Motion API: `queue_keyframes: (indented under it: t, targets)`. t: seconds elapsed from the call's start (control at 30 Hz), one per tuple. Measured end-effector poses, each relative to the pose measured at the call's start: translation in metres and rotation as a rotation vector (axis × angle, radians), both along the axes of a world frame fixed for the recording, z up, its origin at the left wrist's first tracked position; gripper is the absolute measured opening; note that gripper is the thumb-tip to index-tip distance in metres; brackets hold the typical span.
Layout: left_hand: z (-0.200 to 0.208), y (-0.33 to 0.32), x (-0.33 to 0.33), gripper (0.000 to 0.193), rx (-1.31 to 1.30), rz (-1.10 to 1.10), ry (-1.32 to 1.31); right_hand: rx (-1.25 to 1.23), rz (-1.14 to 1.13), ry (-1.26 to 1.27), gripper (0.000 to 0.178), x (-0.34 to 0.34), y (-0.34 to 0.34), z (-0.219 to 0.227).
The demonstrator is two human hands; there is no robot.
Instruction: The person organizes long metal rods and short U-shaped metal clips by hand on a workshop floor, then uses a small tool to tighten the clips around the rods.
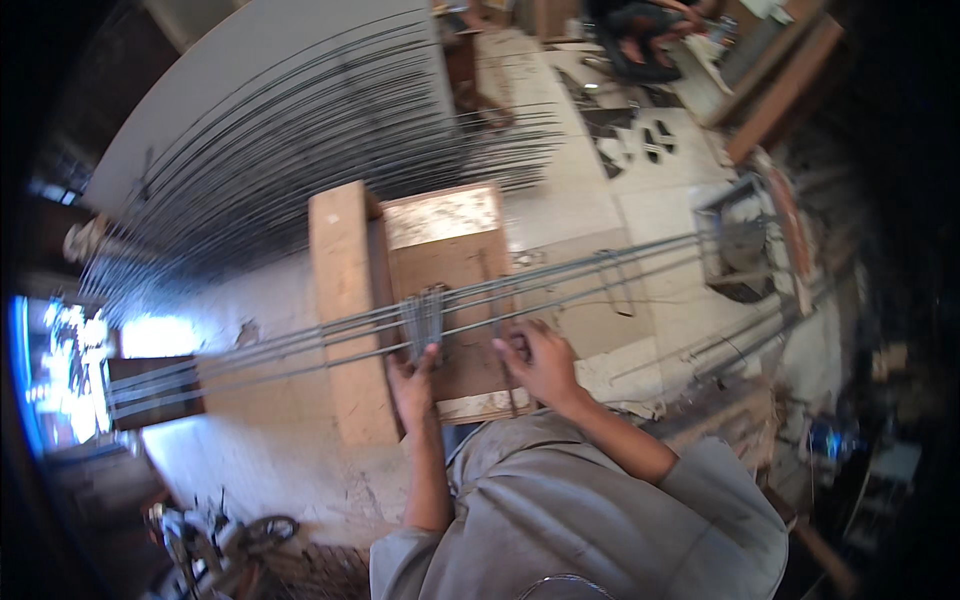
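Several long thin steel rods (360, 325) run across in front of me, over a wooden beam (350, 400) and a wooden board. A cluster of bent steel stirrups (424, 312) hangs around the rods, just right of the beam. My left hand (412, 390) is closed on the lower ends of these stirrups, thumb up. My right hand (543, 365) is just below the rods, right of the stirrups. Its fingers are curled together, and whatever they hold is hidden.
Many more rods (330, 130) lie fanned out at the far left. A single bent stirrup (618, 285) is on the rods to the right, before a metal frame (735, 245). A machine (215, 545) stands at the lower left. Another person (650, 35) sits at the far right.
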State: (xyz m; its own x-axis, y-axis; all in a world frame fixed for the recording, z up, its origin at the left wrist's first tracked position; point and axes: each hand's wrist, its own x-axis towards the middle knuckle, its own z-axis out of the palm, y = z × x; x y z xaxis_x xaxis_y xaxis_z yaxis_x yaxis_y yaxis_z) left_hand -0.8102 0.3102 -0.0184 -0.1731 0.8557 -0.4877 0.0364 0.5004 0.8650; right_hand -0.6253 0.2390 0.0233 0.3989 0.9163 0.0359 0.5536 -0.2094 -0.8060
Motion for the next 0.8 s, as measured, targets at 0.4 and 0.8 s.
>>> queue_keyframes:
  t: [0.4,0.8]
  targets:
    - [-0.014,0.013,-0.017,0.092,0.039,-0.264,-0.178,0.002,0.246,0.379,0.049,-0.040,0.070,0.000]
    - [0.035,-0.025,-0.102,0.085,0.467,-0.627,-0.090,-0.225,-0.222,0.822,0.031,-0.098,0.080,-0.020]
